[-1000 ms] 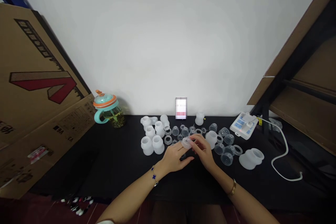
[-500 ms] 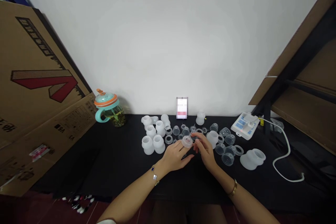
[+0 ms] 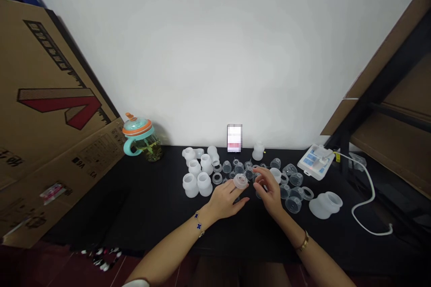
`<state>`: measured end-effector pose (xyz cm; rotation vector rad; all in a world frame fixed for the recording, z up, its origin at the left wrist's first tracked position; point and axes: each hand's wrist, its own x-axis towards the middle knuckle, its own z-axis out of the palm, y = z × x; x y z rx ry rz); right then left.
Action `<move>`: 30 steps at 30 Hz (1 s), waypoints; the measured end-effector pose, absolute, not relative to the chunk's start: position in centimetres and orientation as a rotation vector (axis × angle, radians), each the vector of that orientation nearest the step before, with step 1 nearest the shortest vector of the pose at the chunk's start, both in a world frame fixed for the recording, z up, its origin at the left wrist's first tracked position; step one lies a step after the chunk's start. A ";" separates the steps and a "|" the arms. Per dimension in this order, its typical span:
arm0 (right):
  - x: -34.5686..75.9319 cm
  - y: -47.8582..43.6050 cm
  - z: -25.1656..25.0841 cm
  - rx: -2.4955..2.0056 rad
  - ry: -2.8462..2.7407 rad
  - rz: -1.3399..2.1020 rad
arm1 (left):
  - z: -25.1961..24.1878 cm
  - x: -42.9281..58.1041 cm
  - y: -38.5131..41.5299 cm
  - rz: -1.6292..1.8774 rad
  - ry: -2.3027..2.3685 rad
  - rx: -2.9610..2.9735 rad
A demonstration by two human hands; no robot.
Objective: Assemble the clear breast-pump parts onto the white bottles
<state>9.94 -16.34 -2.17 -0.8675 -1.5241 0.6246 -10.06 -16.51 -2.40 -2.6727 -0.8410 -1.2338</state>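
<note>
My left hand holds a translucent bottle collar at its fingertips, the ring's opening facing up; the thumb stretches out below, apart from it. My right hand hovers just to the right with fingers parted and curved, nothing visible in them. Behind the hands lie several clear nipple-like pieces and loose clear rings. To the left stand several white rounded bottles. Beside the right hand are several clear cups and another white bottle, partly hidden by the fingers.
A phone leans on the wall at the back, with a white bottle nearby. At left are a teal-lidded jug and a large cardboard box. A larger white bottle lies at right, near a white power strip and its cable.
My right hand has drawn back to the right from the collar, and its fingers have spread. The left hand keeps the collar in nearly the same place.
</note>
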 end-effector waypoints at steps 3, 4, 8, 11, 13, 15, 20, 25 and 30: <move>9.5 -16.3 -1.9 -0.869 -1.637 0.786 | -2.6 -10.0 -16.4 -1.245 -0.807 -2.688; 9.2 -16.3 -1.9 -0.882 -1.657 0.845 | -2.7 -10.0 -16.4 -1.246 -0.799 -2.694; 8.7 -16.1 -2.0 -0.961 -1.515 1.058 | -3.0 -10.0 -16.4 -1.253 -0.798 -2.708; 8.8 -15.7 -2.0 -0.931 -1.275 1.275 | -2.8 -10.1 -16.6 -1.308 -0.823 -2.722; 8.9 -15.5 -1.9 -0.875 -1.163 1.406 | -2.5 -10.1 -16.7 -1.350 -0.858 -2.738; 8.8 -15.4 -1.8 -0.834 -1.119 1.488 | -2.4 -10.1 -16.7 -1.371 -0.888 -2.745; 8.7 -15.9 -2.2 -0.935 -1.285 1.202 | -2.7 -10.0 -16.6 -1.384 -0.831 -2.715; 8.8 -17.1 -2.4 -0.925 -1.628 0.580 | -2.9 -9.9 -16.6 -1.317 -0.804 -2.674; 8.8 -17.4 -2.3 -0.920 -1.680 0.574 | -3.2 -9.9 -16.8 -1.485 -1.050 -2.634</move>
